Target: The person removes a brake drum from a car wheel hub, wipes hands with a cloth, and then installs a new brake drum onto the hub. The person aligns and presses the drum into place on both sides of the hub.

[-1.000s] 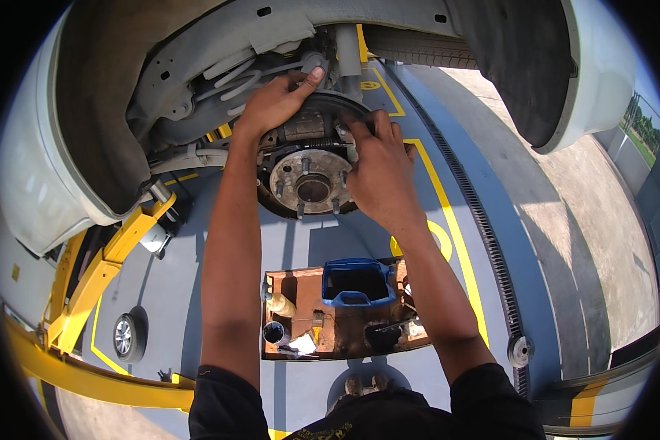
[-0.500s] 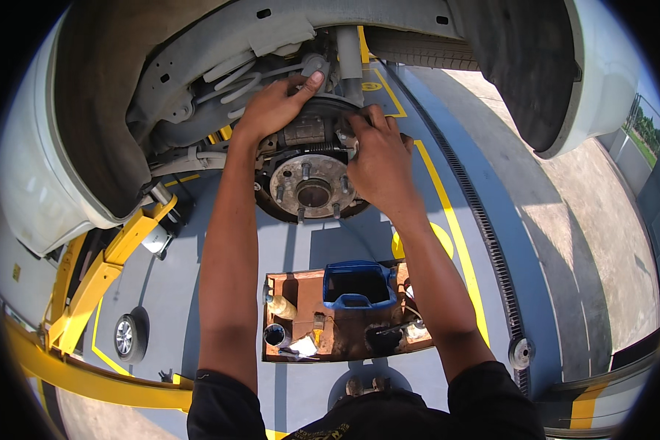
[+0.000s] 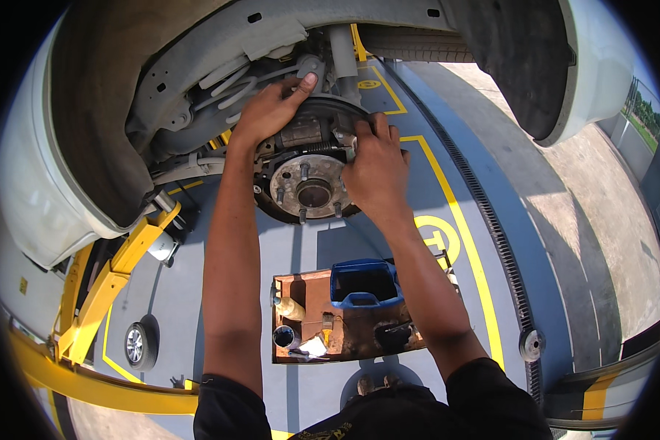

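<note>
While the left hand is curling above the hub and the right hand is bending at its upper right, both touching the brake around it, hidden fingertips are leaving their grip unclear; below the hub, a tray is sitting, a wheel resting farther left.

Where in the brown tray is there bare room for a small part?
Two patches of the brown tray look bare: between the pale bottle and the blue container, and between the brush and the black thing. The near-left corner is crowded with a cup and a white scrap.
</note>
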The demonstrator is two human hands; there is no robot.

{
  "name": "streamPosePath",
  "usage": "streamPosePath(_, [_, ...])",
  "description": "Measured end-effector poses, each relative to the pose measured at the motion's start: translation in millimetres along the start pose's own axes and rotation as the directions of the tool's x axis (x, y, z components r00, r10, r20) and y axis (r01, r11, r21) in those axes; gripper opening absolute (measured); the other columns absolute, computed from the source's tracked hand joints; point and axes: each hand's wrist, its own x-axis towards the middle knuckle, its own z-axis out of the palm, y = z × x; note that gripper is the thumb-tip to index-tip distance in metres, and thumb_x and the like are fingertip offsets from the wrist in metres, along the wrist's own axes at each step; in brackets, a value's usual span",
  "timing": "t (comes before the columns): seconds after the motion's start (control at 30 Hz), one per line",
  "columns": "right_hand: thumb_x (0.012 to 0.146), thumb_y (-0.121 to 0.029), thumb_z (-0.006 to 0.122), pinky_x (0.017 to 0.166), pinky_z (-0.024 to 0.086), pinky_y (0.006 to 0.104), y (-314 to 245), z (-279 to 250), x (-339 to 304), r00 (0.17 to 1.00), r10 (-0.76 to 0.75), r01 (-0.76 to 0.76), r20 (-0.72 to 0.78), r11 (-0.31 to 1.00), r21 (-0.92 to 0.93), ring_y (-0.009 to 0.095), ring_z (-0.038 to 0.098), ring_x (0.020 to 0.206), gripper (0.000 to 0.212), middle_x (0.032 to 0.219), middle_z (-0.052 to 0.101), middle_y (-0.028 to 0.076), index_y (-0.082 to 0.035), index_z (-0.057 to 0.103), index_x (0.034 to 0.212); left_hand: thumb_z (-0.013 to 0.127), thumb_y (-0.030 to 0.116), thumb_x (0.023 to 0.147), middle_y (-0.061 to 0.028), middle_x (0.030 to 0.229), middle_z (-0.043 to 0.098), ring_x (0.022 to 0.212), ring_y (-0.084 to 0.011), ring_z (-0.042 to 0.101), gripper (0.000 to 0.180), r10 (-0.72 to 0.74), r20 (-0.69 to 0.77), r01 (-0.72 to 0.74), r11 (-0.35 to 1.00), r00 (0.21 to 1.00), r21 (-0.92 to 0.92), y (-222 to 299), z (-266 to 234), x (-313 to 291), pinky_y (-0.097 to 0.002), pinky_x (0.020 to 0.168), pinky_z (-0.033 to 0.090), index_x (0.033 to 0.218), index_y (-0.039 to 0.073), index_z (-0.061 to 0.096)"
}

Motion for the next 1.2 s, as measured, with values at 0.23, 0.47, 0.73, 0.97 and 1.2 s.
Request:
streamPosePath(0.23, [0.077,-0.004,0.081,0.101,0.049,0.0667,9.8,-5.8,-10.7,0.988,0.136,-0.134,0.067,0.99,-0.037,0.037,0.054,0.134,0.07,0.14,0.051,0.013,-0.002,0.06,0.144,0.041,0.1,0.087,-0.0248,0.142,0.069,0.138,-0.0405,0.063,0.111,0.037,-0.023,-0.037,0.999,0.999,0.009,0.2,1.7,1.7,-0.0475,0.117,0.046,0.147,0.011,0.068])
streamPosePath(0.47, [0.076,0.002,0.075,0.096,0.05,0.0595,16.6,5.1,-12.6,0.929,-0.319,0.329,-0.19,0.944,0.024,0.035,0.055,0.13,0.074,0.14,0.052,0.011,-0.006,0.061,0.148,0.04,0.1,0.087,-0.024,0.143,0.069,0.138,-0.0409,0.063,0.112,0.023,-0.022,-0.023,1.0,1.0,0.0,4.9,0.9,-2.2,-0.0471,0.117,0.046,0.147,0.009,0.068])
streamPosePath(0.73, [0.073,0.004,0.072,0.098,0.048,0.056,18.7,5.7,-15.7,0.943,-0.274,0.295,-0.189,0.951,0.091,0.033,0.054,0.13,0.075,0.139,0.053,0.01,-0.008,0.062,0.146,0.038,0.098,0.09,-0.023,0.14,0.071,0.137,-0.0398,0.064,0.109,0.044,-0.06,-0.044,0.999,0.997,0.004,10.1,0.2,-7.0,-0.0458,0.116,0.046,0.145,0.009,0.07])
streamPosePath(0.97, [0.075,0.014,0.058,0.103,0.046,0.0497,34.2,12.5,-28.0,0.981,0.126,-0.065,-0.149,0.93,0.362,0.037,0.055,0.127,0.078,0.137,0.057,0.011,-0.011,0.063,0.149,0.039,0.095,0.093,-0.0225,0.14,0.071,0.136,-0.0392,0.064,0.107,0.053,-0.08,-0.051,0.998,0.995,0.033,8.8,0.3,-3.3,-0.0439,0.116,0.046,0.145,0.007,0.069])
streamPosePath(1.2, [0.075,0.015,0.055,0.112,0.044,0.0494,44.8,23.5,-38.3,0.964,-0.057,0.156,-0.258,0.911,0.382,0.04,0.054,0.129,0.081,0.139,0.053,0.017,-0.009,0.061,0.152,0.04,0.092,0.096,-0.0243,0.141,0.07,0.139,-0.0379,0.062,0.106,0.06,-0.018,-0.06,0.997,0.998,-0.047,1.9,1.6,3.2,-0.0425,0.118,0.043,0.146,0.003,0.067])
